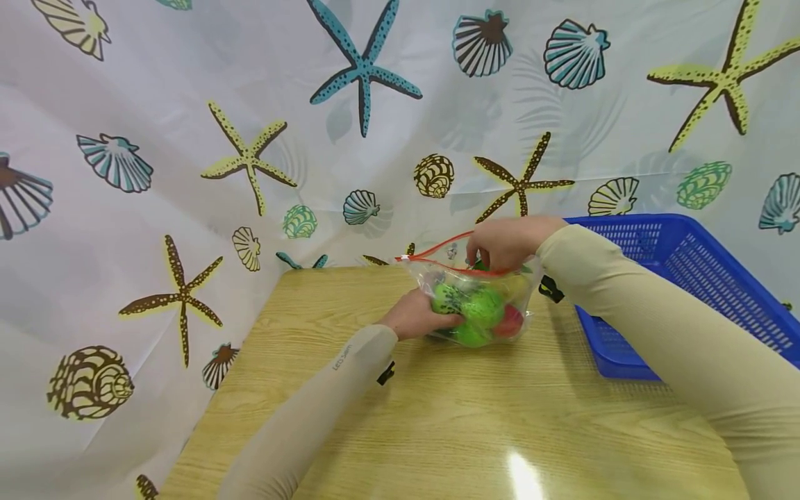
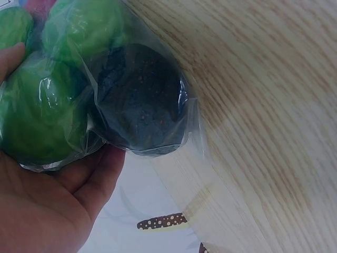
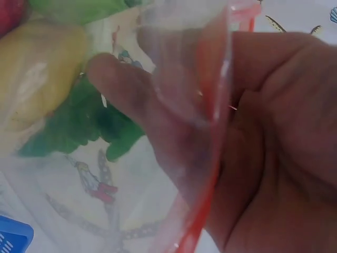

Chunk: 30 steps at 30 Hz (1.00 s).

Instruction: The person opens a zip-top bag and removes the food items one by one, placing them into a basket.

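Observation:
A clear zip bag [image 1: 437,274] with a red zip strip stands on the table, its mouth open at the top. Inside are several green round pieces [image 1: 482,305], a red piece [image 1: 509,321], a dark round one [image 2: 145,100] and a yellow fruit-like piece [image 3: 39,74]. My left hand [image 1: 420,316] grips the bag's lower left side, thumb and fingers curled round a green piece through the plastic. Through the bag's mouth reaches my right hand [image 1: 509,243], its thumb and a finger spread apart inside. A green leafy piece [image 3: 84,118] lies right by those fingers, within the bag.
On the right stands a blue plastic basket [image 1: 625,361] with perforated walls, under and beyond my right forearm. A wood-grain table [image 1: 500,417] lies beneath. Behind it hangs a white curtain [image 1: 387,167] printed with shells and starfish.

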Available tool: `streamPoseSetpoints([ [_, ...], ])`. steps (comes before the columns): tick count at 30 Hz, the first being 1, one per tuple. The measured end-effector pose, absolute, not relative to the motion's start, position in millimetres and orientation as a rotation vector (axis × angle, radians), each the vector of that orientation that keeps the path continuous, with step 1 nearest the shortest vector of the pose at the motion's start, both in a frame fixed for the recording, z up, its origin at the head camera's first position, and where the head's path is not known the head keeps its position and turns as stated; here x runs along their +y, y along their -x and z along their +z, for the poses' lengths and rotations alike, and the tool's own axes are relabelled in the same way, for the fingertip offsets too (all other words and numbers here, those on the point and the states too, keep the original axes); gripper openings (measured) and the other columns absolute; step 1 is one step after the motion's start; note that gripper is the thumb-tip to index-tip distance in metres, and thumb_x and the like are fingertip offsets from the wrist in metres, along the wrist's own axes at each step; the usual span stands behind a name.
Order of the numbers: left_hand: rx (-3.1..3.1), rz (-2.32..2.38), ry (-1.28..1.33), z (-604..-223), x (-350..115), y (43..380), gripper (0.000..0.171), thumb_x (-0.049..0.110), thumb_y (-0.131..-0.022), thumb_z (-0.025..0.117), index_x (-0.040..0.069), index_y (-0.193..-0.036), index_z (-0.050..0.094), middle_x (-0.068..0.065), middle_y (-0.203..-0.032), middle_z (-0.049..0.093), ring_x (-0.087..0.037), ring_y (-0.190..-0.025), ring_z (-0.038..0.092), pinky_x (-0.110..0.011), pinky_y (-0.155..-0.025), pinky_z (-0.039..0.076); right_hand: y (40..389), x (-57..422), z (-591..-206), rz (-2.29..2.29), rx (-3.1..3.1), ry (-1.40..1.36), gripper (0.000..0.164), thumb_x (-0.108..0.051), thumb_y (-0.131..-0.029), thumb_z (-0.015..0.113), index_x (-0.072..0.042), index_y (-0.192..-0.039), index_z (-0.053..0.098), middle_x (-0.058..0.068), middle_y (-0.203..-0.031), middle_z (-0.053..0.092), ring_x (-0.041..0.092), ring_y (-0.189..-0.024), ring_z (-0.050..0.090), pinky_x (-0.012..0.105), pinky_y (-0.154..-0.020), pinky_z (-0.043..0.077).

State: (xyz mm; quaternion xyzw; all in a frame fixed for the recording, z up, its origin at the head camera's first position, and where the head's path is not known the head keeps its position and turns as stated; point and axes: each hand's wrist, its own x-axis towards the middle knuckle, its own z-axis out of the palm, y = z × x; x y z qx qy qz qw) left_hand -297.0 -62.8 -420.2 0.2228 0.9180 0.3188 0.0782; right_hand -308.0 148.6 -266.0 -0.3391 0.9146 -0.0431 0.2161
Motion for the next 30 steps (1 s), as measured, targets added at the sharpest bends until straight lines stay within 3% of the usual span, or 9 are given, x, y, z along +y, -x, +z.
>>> streamPoseSetpoints([
  [3,2.743,0.946,-0.660,-420.3,-62.0,296.8,0.080,0.057,-0.073,0.073,0.019,-0.137,0.042,0.003,-0.115,0.059,-0.007,-0.098,0.052,-0.034,-0.090,0.047,306.3,146.0,-269.9,-0.108,2.484,0.898,0.051,0.010,-0.079,0.050,-0.011,-0.125,0.062,0.008,-0.102,0.066,0.010,-0.062,0.056,0.025,-0.045,0.045],
  [6,2.724,0.951,-0.649,-419.4,-61.3,295.0,0.067,0.054,-0.075,0.073,0.020,-0.128,0.052,0.004,-0.113,0.061,-0.007,-0.097,0.053,-0.034,-0.089,0.047,304.1,142.9,-272.6,-0.091,2.450,0.846,0.051,0.006,-0.080,0.051,-0.013,-0.127,0.060,0.006,-0.096,0.065,0.009,-0.043,0.044,0.022,-0.037,0.037],
  [12,2.719,0.971,-0.661,-421.1,-61.9,296.5,0.063,0.054,-0.074,0.074,0.021,-0.124,0.055,0.005,-0.110,0.061,-0.006,-0.094,0.054,-0.035,-0.088,0.048,302.3,138.5,-280.0,-0.046,2.430,0.876,0.050,0.001,-0.078,0.056,-0.018,-0.124,0.062,0.001,-0.082,0.066,0.009,-0.040,0.042,0.021,-0.034,0.034],
  [17,2.716,0.957,-0.697,-422.6,-62.6,298.1,0.061,0.054,-0.075,0.073,0.024,-0.124,0.056,0.007,-0.113,0.061,-0.006,-0.096,0.053,-0.036,-0.089,0.048,299.3,133.1,-287.5,-0.054,2.384,0.923,0.050,0.000,-0.076,0.062,-0.023,-0.120,0.065,-0.001,-0.085,0.068,0.010,-0.049,0.047,0.023,-0.041,0.038],
  [22,2.722,0.930,-0.708,-421.0,-62.8,297.4,0.061,0.054,-0.075,0.073,0.023,-0.125,0.055,0.006,-0.116,0.060,-0.006,-0.099,0.052,-0.036,-0.091,0.047,296.4,128.9,-295.3,0.000,2.391,1.025,0.041,-0.010,-0.078,0.069,-0.022,-0.116,0.066,-0.004,-0.101,0.067,0.010,-0.081,0.054,0.030,-0.070,0.049],
  [30,2.720,0.918,-0.699,-417.0,-63.8,295.7,0.062,0.053,-0.075,0.073,0.023,-0.126,0.055,0.005,-0.117,0.061,-0.007,-0.099,0.052,-0.037,-0.093,0.046,293.9,128.2,-298.1,0.026,2.431,0.974,0.034,-0.013,-0.079,0.069,-0.022,-0.112,0.067,-0.005,-0.101,0.065,0.011,-0.086,0.055,0.038,-0.079,0.051],
])
